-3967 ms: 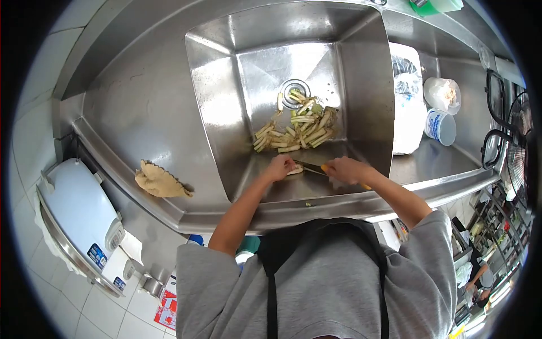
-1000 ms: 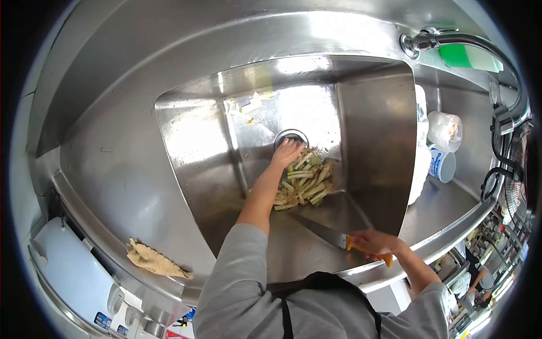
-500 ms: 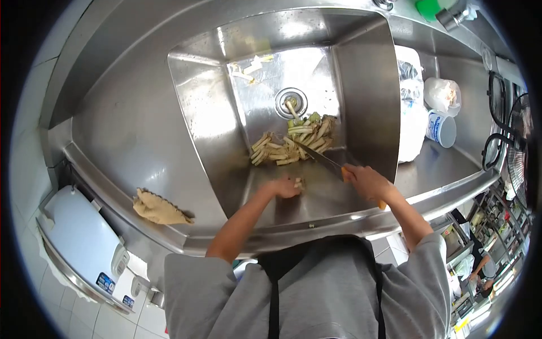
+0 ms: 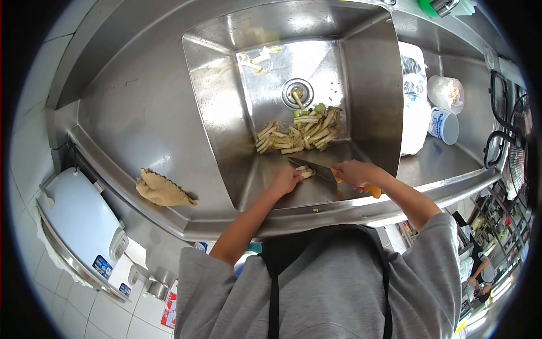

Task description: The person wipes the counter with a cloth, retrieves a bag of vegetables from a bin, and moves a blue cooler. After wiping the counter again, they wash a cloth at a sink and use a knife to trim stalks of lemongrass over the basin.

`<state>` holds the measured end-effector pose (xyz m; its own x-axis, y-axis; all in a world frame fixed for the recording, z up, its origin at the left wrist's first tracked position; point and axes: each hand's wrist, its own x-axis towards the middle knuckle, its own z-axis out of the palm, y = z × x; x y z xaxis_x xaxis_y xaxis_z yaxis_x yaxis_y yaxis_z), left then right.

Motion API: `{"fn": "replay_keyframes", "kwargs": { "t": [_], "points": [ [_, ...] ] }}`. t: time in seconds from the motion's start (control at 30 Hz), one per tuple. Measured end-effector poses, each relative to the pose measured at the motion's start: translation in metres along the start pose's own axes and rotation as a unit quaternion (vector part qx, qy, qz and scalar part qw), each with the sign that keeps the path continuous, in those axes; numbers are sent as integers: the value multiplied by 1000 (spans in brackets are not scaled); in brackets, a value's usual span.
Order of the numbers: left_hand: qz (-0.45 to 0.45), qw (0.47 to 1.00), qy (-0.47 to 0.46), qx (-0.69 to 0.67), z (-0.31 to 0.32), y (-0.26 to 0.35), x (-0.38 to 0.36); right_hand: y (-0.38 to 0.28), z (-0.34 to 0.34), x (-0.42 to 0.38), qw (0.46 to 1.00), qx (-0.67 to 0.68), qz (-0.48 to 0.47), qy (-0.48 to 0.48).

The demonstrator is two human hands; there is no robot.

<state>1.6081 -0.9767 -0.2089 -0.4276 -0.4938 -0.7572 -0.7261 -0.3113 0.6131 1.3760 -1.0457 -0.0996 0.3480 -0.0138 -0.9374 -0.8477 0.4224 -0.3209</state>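
Observation:
My right hand [image 4: 357, 174] is wrapped around the orange handle of a kitchen knife [image 4: 318, 168]. The blade points left and crosses over a small bunch of pale vegetable stalks [image 4: 305, 172]. My left hand [image 4: 285, 179] grips the other side of that bunch with curled fingers, close to the blade, low in the near part of the sink [image 4: 370, 85]. Just beyond both hands lies a heap of short, whitish-green stalk pieces with stringy roots [image 4: 302, 133].
One stalk piece lies in the drain [image 4: 297, 93], with pale scraps [image 4: 259, 59] behind it. A brown cloth [image 4: 164, 189] rests on the left counter. To the right are a white bag [image 4: 415, 124], a plastic tub [image 4: 444, 125] and a clear bag [image 4: 446, 94]. Another person is in the far right background.
The knife has come away from the heap, down and left to the bunch at my left hand. My hands are now closer together. The whole view has shifted slightly.

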Motion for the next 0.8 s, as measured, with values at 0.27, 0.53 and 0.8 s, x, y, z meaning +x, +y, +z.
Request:
{"fn": "replay_keyframes", "kwargs": {
  "t": [0.27, 0.53, 0.8],
  "points": [
    [-33, 997, 66, -35, 1, 8, -5, -2, -9, -16, 997, 72, 37, 19],
    [-24, 997, 76, 15, -1, 6, -1, -10, -11, -17, 995, 82, 52, -24],
    [-22, 999, 34, 1, -3, 1, 9, -11, -16, -20, 994, 86, 34, -51]
  ]
}}
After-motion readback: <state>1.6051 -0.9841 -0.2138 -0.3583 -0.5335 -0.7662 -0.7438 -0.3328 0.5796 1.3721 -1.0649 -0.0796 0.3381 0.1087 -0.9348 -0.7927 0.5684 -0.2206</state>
